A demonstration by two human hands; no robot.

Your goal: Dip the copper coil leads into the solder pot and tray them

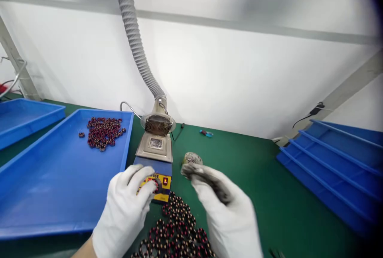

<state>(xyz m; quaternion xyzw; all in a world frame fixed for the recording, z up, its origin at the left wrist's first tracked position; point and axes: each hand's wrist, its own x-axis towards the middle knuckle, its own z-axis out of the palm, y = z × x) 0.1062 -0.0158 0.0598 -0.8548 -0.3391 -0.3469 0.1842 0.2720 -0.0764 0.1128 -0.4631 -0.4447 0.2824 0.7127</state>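
My left hand, in a white glove, rests its fingers on the round knob on the yellow front panel of a small blue solder pot. My right hand, also gloved and with darkened fingertips, hovers to the right of the pot, its fingers pinched near a small round tin; whether it holds anything I cannot tell. A heap of dark red wound coils lies on the green mat between my hands.
A grey ribbed fume hose drops to a fan grille behind the pot. A large blue tray on the left holds a pile of coils. Another blue tray sits far left. Stacked blue trays stand right.
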